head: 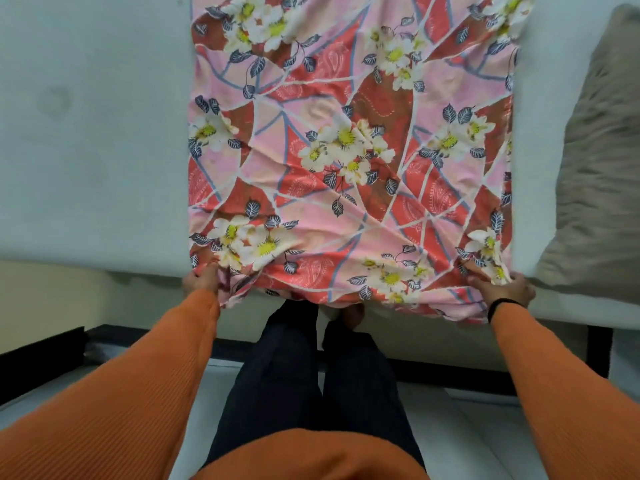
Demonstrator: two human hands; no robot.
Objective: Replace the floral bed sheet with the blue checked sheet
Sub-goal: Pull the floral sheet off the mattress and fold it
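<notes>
Floral sheet (346, 150) near corners clenched in left hand (202, 280) and right hand (498, 287) grip.

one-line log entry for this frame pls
step: floral sheet removal | left hand: grips near left corner of floral sheet | right hand: grips near right corner | sheet: folded strip on bare mattress | blue checked sheet: not visible

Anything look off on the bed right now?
Mattress has a faint round stain at upper left. Floral sheet is folded narrow and wrinkled, not damaged; left hand and right hand grip its near corners.
</notes>
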